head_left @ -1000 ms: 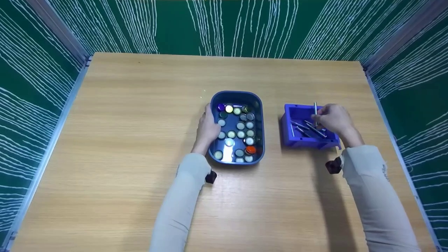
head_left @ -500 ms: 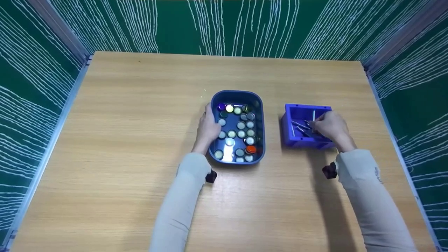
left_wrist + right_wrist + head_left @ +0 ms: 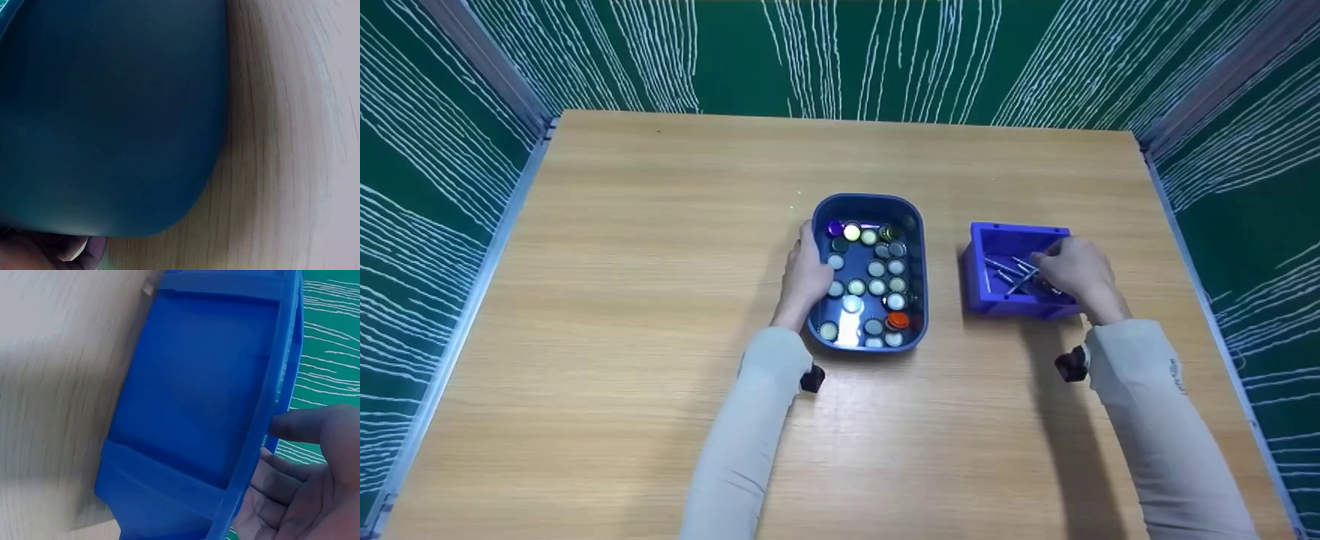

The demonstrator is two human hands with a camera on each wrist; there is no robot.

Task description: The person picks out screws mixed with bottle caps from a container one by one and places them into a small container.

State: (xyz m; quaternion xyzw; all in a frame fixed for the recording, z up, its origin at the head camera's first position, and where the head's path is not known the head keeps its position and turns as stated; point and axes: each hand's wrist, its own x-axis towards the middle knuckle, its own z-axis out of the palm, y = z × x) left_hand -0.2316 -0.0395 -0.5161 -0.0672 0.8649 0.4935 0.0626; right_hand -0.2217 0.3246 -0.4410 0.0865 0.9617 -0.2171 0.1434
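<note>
In the head view my left hand [image 3: 808, 277] holds the left side of a dark blue rounded bin [image 3: 920, 255], thumb over the rim and fingers along the outer wall. Several bottle caps [image 3: 877, 287] lie spread over its floor, most pale, with an orange one [image 3: 897, 320] and a purple one [image 3: 835, 228]. My right hand [image 3: 1076, 270] reaches over the right side of a smaller blue box [image 3: 976, 259]. Long metal screws [image 3: 1023, 281] lie crossed inside it. In the right wrist view the thumb [image 3: 298, 424] stands apart from the fingers; the rim hides the fingertips.
The wooden table [image 3: 622, 337] carries both containers, with a gap of bare wood between them. Green walls [image 3: 742, 60] with pale streaks rise at the back and sides. Tiny pale specks lie behind the dark blue bin.
The upright screw at my right fingers no longer shows; one now lies slanted on the pile. My right hand came down and left, then shifted slightly right. My left hand stays put.
</note>
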